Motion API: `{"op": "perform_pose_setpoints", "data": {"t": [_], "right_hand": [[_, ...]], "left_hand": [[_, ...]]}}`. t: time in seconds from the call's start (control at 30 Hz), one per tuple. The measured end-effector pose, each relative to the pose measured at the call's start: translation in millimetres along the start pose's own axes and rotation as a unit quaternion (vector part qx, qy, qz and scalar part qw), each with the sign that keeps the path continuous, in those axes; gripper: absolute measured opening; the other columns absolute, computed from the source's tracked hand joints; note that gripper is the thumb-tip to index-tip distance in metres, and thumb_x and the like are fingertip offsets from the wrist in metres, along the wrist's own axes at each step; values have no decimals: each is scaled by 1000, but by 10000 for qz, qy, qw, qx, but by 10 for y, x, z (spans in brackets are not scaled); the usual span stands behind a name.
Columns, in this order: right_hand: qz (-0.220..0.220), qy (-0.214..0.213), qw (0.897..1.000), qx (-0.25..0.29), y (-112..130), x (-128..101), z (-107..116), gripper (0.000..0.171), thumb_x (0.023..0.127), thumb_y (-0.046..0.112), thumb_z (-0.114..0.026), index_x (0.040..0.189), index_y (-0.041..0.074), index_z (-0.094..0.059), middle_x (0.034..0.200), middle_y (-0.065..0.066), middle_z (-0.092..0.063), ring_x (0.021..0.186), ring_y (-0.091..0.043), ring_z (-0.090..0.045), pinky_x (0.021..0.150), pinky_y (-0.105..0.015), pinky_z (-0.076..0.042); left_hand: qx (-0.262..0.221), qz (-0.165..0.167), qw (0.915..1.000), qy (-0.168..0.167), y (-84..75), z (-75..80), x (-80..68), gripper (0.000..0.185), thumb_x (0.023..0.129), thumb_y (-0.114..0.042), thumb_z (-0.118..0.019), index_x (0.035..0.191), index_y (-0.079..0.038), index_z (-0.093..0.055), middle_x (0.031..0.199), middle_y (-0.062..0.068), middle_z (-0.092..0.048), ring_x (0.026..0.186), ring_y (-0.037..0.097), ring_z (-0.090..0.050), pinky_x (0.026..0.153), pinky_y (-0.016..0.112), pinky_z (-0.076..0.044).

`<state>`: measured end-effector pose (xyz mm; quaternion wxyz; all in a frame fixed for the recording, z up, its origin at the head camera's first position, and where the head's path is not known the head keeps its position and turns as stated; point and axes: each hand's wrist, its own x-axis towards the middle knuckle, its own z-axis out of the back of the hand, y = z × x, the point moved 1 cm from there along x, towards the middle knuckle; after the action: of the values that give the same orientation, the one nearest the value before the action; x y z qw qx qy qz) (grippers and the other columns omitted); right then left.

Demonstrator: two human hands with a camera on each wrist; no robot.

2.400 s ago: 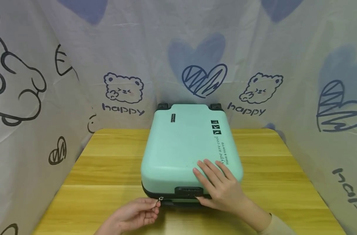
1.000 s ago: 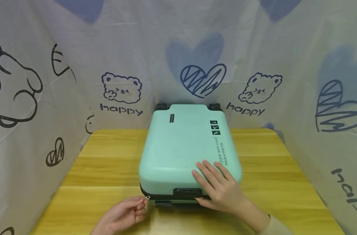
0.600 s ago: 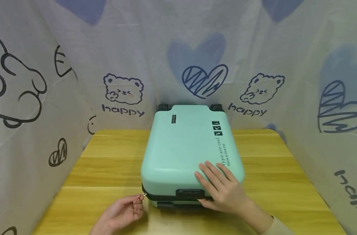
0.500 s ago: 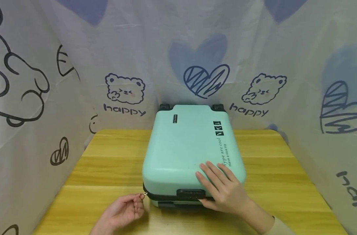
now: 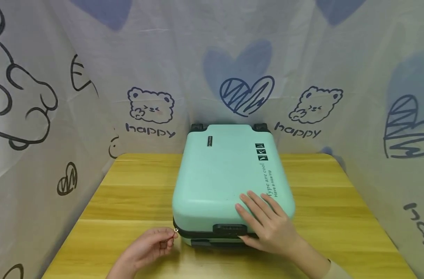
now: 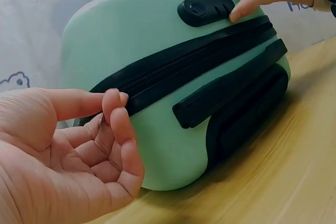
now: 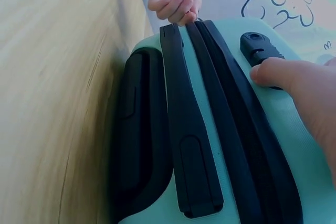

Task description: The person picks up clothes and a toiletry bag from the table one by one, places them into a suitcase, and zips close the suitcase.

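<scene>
A mint-green hard-shell suitcase [image 5: 225, 174] lies flat on the table, its handle side toward me. At its front left corner my left hand [image 5: 149, 248] pinches a small metal zipper pull [image 5: 176, 230] between thumb and forefinger, the other fingers curled loosely. In the left wrist view the pull is mostly hidden behind the fingertips, and the black zipper [image 6: 157, 76] runs right from them with its teeth meshed. My right hand [image 5: 267, 224] rests on the lid's front right, fingers extended, its thumb at the black lock [image 7: 260, 48]. Below the zipper is a black carry handle [image 6: 231, 84].
The wooden table [image 5: 330, 217] reaches out on both sides of the suitcase. A white cloth [image 5: 184, 58] printed with hearts and bears hangs behind and at both sides. Two black wheels [image 5: 198, 127] at the suitcase's far end stand close to it.
My left hand has drawn the zipper pull leftward along the front to the left corner, then slightly around it. The right hand has stayed in place on the lid.
</scene>
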<state>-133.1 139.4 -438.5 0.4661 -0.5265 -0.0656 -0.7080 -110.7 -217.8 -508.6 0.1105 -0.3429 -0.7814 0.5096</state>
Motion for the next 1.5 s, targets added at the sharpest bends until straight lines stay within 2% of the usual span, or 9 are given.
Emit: {"op": "perform_pose_setpoints", "data": {"t": [0.1,0.3,0.5,0.6,0.77,0.97,1.13,1.33,1.5], "right_hand": [[-71,141,9999,31,4,-7,10,64,91,58,-54,125,5,-65,126,-19,-66,112,-36,-64,94,-50,-45],[-233,600,9979,104,24,-21,26,67,89,59,-57,132,9,-61,136,-18,-59,121,-36,-59,99,-52,-42],[-395,926,9948,142,38,-37,46,71,86,61,-60,137,11,-57,142,-17,-54,127,-35,-55,103,-53,-40],[-418,988,9941,136,40,-41,54,73,84,61,-62,138,12,-56,143,-16,-53,128,-35,-54,104,-53,-39],[-443,1073,9932,119,43,-40,65,77,81,61,-65,139,12,-55,144,-15,-52,129,-34,-53,104,-52,-39],[-527,1329,9896,178,67,-15,84,86,72,57,-77,142,14,-52,146,-16,-50,131,-34,-51,105,-53,-38],[-668,1726,9824,256,133,42,86,107,55,50,-90,147,17,-45,150,-16,-45,135,-34,-47,107,-56,-34],[-694,1931,9787,66,275,157,-11,106,58,48,-89,149,20,-42,152,-15,-42,137,-33,-44,108,-58,-33],[-824,1841,9794,-85,356,213,-90,105,57,49,-89,148,21,-44,150,-15,-44,136,-34,-44,106,-58,-34]], "left_hand": [[206,93,9996,-148,-9,-3,20,29,103,-12,-42,99,-14,-71,83,-12,-66,78,0,-60,75,17,-51],[87,132,9998,-105,-15,-10,22,31,103,-9,-39,98,-15,-69,85,-11,-67,79,1,-60,77,17,-51],[476,160,9964,-690,-44,-14,-17,12,99,-11,-51,100,-13,-62,83,-9,-64,76,3,-60,72,19,-51],[540,161,9958,-716,-51,-9,-25,12,99,-13,-52,101,-12,-63,83,-9,-64,76,3,-60,72,18,-51],[443,90,9981,-411,-27,5,-12,27,104,-14,-42,97,-18,-68,82,-11,-66,76,2,-59,74,19,-49],[-423,-94,9986,308,39,33,2,42,106,-13,-27,98,-17,-68,85,-10,-66,79,2,-58,81,22,-46],[-1251,-248,9876,918,104,56,0,51,106,-13,-15,103,-14,-67,88,-10,-64,83,3,-56,85,23,-45],[-1940,-205,9749,1075,128,13,-9,54,106,-14,-11,104,-13,-65,90,-8,-62,86,5,-54,88,22,-45],[-2433,-341,9621,1187,187,-6,27,53,105,-14,-12,104,-10,-65,92,-6,-66,86,6,-56,87,21,-44]]}}
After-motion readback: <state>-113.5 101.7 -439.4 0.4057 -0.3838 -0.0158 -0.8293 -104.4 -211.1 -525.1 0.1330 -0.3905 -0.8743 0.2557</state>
